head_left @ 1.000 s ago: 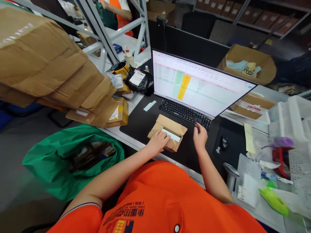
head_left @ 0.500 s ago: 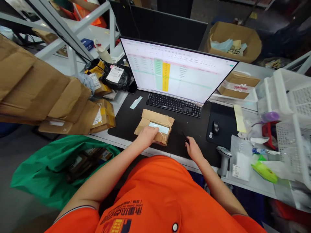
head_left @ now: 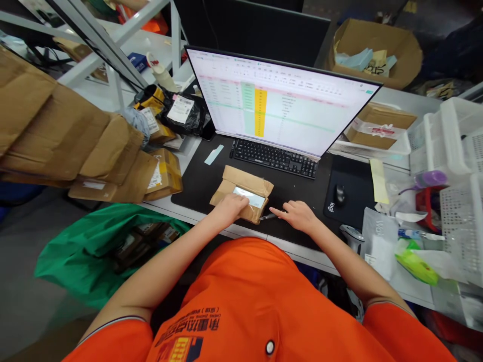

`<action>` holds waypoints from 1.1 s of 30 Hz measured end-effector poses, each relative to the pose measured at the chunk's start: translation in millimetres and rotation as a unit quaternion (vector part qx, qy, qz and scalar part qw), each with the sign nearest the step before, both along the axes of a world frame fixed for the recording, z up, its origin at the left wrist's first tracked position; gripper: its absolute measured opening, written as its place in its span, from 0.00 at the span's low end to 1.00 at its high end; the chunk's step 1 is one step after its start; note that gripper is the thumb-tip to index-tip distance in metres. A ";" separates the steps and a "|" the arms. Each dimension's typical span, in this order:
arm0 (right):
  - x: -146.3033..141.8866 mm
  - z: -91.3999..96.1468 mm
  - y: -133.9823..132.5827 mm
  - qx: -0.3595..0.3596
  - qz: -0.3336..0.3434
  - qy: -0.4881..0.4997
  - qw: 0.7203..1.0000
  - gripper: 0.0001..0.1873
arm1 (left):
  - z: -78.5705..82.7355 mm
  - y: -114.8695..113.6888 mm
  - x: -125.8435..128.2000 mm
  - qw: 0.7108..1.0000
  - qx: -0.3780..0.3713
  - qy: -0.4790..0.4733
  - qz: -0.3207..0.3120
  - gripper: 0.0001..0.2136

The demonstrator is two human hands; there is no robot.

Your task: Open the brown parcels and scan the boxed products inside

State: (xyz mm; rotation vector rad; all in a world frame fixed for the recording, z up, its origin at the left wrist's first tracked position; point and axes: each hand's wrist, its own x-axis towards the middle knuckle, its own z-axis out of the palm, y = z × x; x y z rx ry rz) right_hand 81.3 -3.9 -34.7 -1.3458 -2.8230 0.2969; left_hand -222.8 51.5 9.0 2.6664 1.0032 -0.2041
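Note:
A small brown cardboard parcel (head_left: 241,182) with a pale label lies on the black desk mat (head_left: 199,181) in front of the keyboard (head_left: 274,158). My left hand (head_left: 231,207) rests on its near edge, fingers curled over it, holding it down. My right hand (head_left: 297,214) lies just to the right of the parcel, fingers closed on a dark pen (head_left: 267,217) whose tip points at the parcel. Behind stands a monitor (head_left: 279,108) showing a spreadsheet.
Folded brown cartons (head_left: 64,136) overhang the desk's left end, small parcels (head_left: 166,173) beneath them. A green bag (head_left: 86,246) with packages sits on the floor at left. Mouse (head_left: 339,193), handheld scanner (head_left: 350,236) and white baskets (head_left: 449,166) crowd the right side.
My right hand left the keyboard, dropped to the mat's near edge and picked up a pen, then slid left toward the parcel. My left hand stayed on the parcel.

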 end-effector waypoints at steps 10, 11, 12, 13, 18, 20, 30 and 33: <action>38.0 5.0 31.2 0.034 -0.434 0.230 0.870 0.29 | -6.4 -20.4 -41.0 0.990 0.078 -0.108 -0.040 0.10; 27.6 1.5 32.2 0.000 -0.445 0.289 0.848 0.31 | -7.4 -23.6 -47.4 0.990 0.086 -0.112 -0.025 0.11; 14.3 -2.2 34.5 -0.033 -0.445 0.339 0.828 0.32 | -9.2 -27.1 -52.9 0.989 0.088 -0.115 0.007 0.12; -1.5 -5.7 38.1 -0.063 -0.435 0.378 0.815 0.33 | -11.5 -31.0 -57.1 0.987 0.083 -0.121 0.059 0.13; -85.7 -16.5 68.1 -0.133 -0.354 0.482 0.791 0.31 | -24.9 -44.7 -54.2 0.912 0.014 -0.163 0.375 0.11; -106.2 -18.2 78.0 -0.142 -0.321 0.495 0.795 0.30 | -27.7 -41.6 -50.1 0.890 0.031 -0.165 0.425 0.17; -54.2 27.0 68.6 -0.138 -0.068 0.242 0.958 0.22 | -18.3 -6.3 -87.1 0.958 -0.078 -0.146 0.235 0.27; -46.4 35.6 47.7 -0.149 0.002 0.151 0.977 0.21 | -18.5 -16.6 -85.0 0.969 -0.083 -0.140 0.183 0.19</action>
